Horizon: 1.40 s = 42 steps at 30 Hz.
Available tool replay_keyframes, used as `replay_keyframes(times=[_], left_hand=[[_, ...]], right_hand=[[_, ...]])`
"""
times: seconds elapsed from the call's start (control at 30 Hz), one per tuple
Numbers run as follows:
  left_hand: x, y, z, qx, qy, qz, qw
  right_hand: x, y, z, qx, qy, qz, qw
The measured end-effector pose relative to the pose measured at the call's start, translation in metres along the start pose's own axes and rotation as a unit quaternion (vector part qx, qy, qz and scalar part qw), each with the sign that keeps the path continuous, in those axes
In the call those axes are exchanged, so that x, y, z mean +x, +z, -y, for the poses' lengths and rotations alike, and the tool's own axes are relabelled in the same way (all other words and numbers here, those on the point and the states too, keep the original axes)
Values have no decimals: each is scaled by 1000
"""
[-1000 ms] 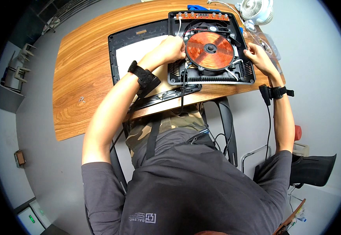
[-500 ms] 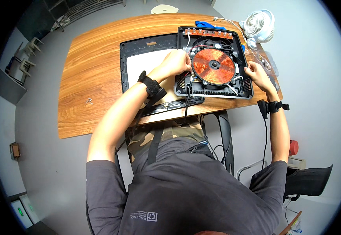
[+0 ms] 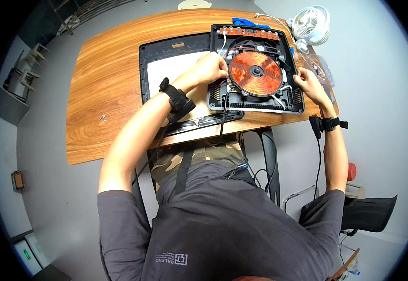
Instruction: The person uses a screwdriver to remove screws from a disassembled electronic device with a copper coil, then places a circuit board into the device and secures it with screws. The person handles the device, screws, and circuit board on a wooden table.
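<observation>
An opened induction cooker base lies on the table, its black housing facing up with the round copper coil in the middle. Along its far edge runs an orange circuit strip. My left hand is at the coil's left edge, thumb and fingers pinched together; what they hold, if anything, is hidden. At the housing's right rim is my right hand, its fingers curled and thumb pressed in against the edge. Partly under the base, to the left, rests the black-framed cover panel with a pale inner face.
Small screws lie on the left of the wooden table. A white fan stands at the far right corner, near a blue cloth and clear plastic packaging. A black power cord hangs over the front edge.
The whole view has shifted slightly, so the table sits a little higher and further left. Both hands stay at nearly the same spots on the cooker base.
</observation>
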State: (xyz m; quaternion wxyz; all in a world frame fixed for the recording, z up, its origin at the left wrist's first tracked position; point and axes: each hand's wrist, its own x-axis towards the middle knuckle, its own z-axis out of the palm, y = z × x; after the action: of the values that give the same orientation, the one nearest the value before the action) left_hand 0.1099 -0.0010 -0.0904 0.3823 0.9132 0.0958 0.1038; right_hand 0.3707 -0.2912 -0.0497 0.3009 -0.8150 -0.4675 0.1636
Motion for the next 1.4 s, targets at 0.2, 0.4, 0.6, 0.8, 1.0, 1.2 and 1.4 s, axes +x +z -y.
replay_keyframes(times=[0.2, 0.4, 0.6, 0.8, 1.0, 1.2, 1.4], left_hand=[[-1, 4, 4, -7, 18, -32, 999], [2, -1, -3, 10, -19, 8, 1000], [-5, -1, -8, 35, 19, -28, 999], [-5, 6, 2, 35, 33, -60, 997], [-2, 2, -3, 31, -4, -35, 999], [4, -3, 3, 16, 0, 1, 1000], [3, -9, 10, -29, 47, 26, 998]], right_hand=[[0, -1, 1, 14, 1, -1, 1000], [-1, 0, -2, 5, -3, -7, 1000], [-4, 1, 2, -9, -6, -4, 1000], [-4, 0, 9, -23, 6, 3, 1000], [0, -1, 2, -31, -14, 0, 999], [1, -2, -1, -26, -15, 3, 1000], [-2, -1, 1, -28, -5, -4, 1000]])
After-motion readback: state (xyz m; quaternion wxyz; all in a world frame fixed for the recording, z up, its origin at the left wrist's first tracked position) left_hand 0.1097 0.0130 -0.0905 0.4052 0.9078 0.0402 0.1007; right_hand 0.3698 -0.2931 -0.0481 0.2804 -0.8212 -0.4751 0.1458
